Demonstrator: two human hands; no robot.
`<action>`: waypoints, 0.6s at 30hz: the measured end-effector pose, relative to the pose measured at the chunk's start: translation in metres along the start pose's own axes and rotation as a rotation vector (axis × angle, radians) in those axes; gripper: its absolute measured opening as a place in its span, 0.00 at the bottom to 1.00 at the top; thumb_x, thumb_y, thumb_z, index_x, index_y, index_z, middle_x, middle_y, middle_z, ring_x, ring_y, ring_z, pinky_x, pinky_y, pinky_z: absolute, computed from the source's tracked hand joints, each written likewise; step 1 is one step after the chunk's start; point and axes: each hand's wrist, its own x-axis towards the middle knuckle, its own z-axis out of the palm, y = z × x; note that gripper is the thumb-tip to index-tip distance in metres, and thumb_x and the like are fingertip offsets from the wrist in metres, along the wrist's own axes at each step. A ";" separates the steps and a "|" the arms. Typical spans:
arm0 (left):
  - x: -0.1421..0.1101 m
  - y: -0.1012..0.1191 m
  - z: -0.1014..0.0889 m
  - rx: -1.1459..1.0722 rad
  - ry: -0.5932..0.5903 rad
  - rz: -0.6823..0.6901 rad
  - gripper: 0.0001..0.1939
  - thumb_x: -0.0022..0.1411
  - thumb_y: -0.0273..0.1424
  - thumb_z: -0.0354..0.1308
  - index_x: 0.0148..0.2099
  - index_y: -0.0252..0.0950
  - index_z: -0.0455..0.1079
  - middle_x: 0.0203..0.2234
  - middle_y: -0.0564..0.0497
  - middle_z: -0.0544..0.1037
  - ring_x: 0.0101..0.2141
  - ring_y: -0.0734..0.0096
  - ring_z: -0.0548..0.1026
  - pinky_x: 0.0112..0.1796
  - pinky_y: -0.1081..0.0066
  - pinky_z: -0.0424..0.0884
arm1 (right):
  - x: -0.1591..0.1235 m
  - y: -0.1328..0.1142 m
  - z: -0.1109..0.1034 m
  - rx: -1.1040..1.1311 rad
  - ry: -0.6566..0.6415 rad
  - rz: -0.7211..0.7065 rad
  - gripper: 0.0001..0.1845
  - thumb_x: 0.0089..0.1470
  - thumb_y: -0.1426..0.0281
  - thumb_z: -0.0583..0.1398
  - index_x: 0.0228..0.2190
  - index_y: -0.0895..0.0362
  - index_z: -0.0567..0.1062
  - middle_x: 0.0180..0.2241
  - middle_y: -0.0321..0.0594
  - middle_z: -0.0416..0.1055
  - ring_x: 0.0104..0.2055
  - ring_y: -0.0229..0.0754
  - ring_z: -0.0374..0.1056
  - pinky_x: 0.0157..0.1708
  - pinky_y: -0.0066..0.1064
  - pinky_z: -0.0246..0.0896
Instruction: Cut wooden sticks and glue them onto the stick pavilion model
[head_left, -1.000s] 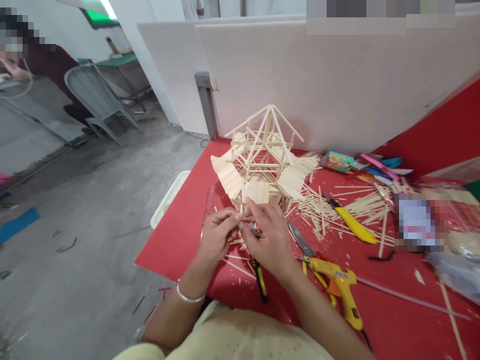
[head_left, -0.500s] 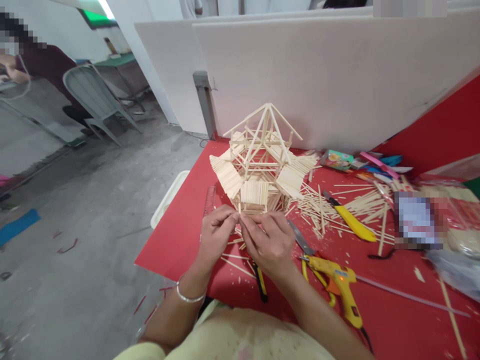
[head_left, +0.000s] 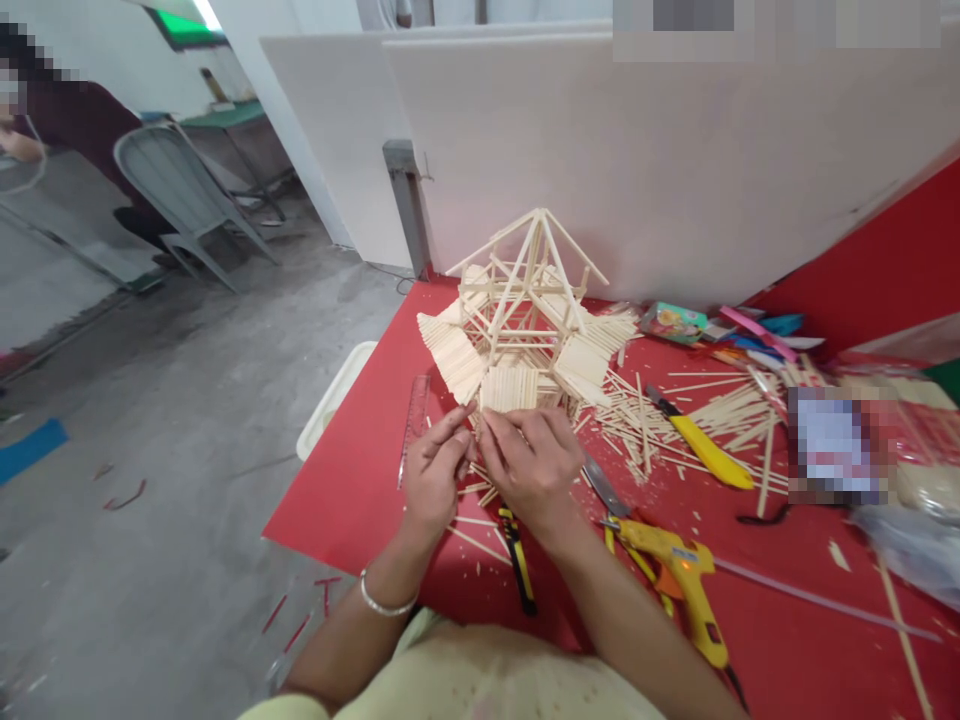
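Observation:
A model house of thin wooden sticks [head_left: 510,385] stands on the red tabletop, with an open pointed roof frame and slatted panels around it. Both hands are at its front, just below the front panel. My left hand [head_left: 436,470] has its fingers closed, the index fingertip by the panel's left lower corner. My right hand [head_left: 531,462] pinches at the front panel's lower edge, thumb and fingers together. Whatever lies between the fingertips is too small or hidden to name. Under my wrists lies a black and yellow cutter [head_left: 517,560], with loose sticks [head_left: 480,535] nearby.
A clear ruler [head_left: 415,425] lies left of the model. To the right are a stick pile [head_left: 637,425], a yellow-handled knife [head_left: 709,450], a yellow glue gun [head_left: 675,560] with a cord, and plastic bags [head_left: 911,545]. White boards [head_left: 600,170] stand behind. A person [head_left: 82,130] sits far left.
My left fingertips have parted slightly from the right ones, with the index finger pointing more toward the model. My right hand has shifted a little up and left. The model stays in place.

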 end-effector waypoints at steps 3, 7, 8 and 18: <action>0.001 -0.001 0.000 -0.002 -0.009 -0.011 0.19 0.58 0.35 0.63 0.51 0.35 0.77 0.19 0.57 0.68 0.19 0.81 0.60 0.21 0.77 0.55 | -0.001 0.000 0.004 -0.007 -0.009 0.008 0.12 0.57 0.73 0.63 0.44 0.55 0.77 0.32 0.40 0.75 0.36 0.41 0.67 0.38 0.37 0.60; 0.002 -0.003 0.000 0.015 -0.013 0.005 0.19 0.59 0.35 0.63 0.52 0.35 0.78 0.18 0.58 0.66 0.18 0.81 0.58 0.19 0.77 0.54 | -0.002 0.001 0.006 -0.010 -0.025 0.013 0.12 0.57 0.73 0.63 0.44 0.55 0.77 0.33 0.41 0.75 0.37 0.42 0.67 0.39 0.37 0.60; 0.003 -0.003 0.001 0.017 -0.007 0.008 0.19 0.59 0.35 0.64 0.52 0.35 0.78 0.17 0.58 0.65 0.18 0.81 0.57 0.19 0.77 0.54 | -0.002 0.002 0.006 -0.009 -0.034 0.019 0.12 0.57 0.72 0.63 0.44 0.55 0.77 0.34 0.41 0.75 0.37 0.42 0.67 0.40 0.37 0.60; 0.005 -0.007 0.000 0.012 0.006 0.009 0.19 0.58 0.36 0.65 0.51 0.36 0.79 0.19 0.56 0.70 0.18 0.81 0.59 0.20 0.77 0.56 | -0.004 0.004 0.010 0.002 -0.060 0.047 0.18 0.59 0.72 0.62 0.51 0.56 0.73 0.36 0.43 0.75 0.39 0.43 0.69 0.41 0.38 0.61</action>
